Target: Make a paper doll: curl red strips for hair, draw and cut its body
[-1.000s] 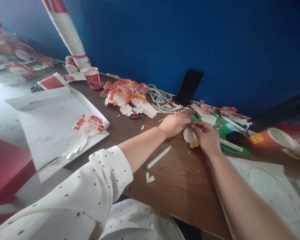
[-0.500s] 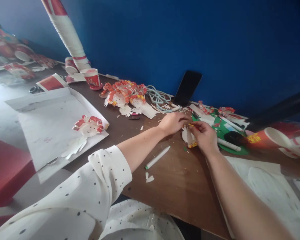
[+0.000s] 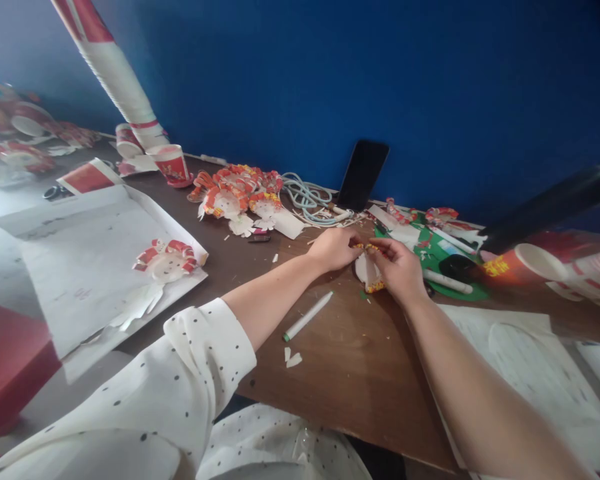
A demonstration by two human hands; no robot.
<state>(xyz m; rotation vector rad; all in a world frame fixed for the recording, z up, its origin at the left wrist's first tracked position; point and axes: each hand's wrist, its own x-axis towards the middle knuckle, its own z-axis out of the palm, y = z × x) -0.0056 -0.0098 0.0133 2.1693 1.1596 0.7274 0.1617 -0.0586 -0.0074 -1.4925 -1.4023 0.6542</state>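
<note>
My left hand (image 3: 333,248) and my right hand (image 3: 399,269) meet over the brown table (image 3: 360,380), both pinching a small cut paper-cup piece (image 3: 369,273), white with red and yellow curled strips. My fingers hide most of the piece. A white marker with a green cap (image 3: 307,316) lies on the table just below my left wrist, with small white paper scraps (image 3: 293,358) near it.
Finished cut-cup figures (image 3: 240,193) lie in a pile at the back, another figure (image 3: 165,257) on white paper at left. A dark phone (image 3: 363,175) leans on the blue wall beside a coiled cable (image 3: 305,197). A tall cup stack (image 3: 115,73) stands at left. Green sheet (image 3: 443,257), loose cups (image 3: 525,263) at right.
Both hands have stayed together on the paper-cup piece, with the fingers shifting along its top strips. The view has shifted a little, so everything sits slightly further left.
</note>
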